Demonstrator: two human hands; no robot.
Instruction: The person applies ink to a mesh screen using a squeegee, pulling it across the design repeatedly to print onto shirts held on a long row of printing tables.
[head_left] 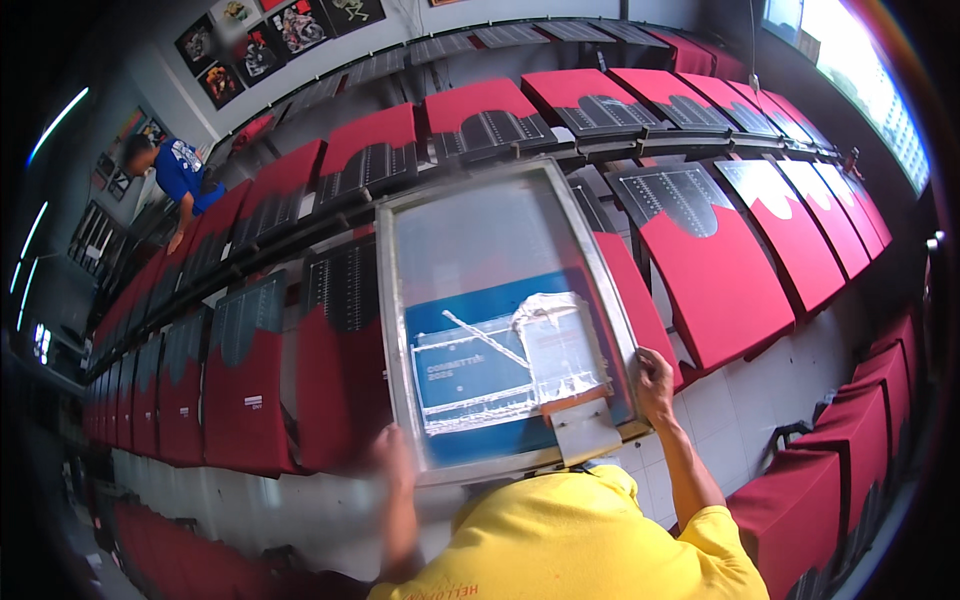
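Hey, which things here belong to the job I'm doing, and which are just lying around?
Likely part of the job:
framed screen, gripped by your right hand; your blurred left hand is at its left edge
white paste on it
flat grey tool at its lower right
red cloth pieces on dark boards

Apparently just around:
wall posters
light tubes

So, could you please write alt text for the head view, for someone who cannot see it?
A person's right hand grips the right edge of a framed screen streaked with white; the blurred left hand is at its left edge. Rows of red fabric lie on dark boards around it, and a co-worker in blue is at the left.
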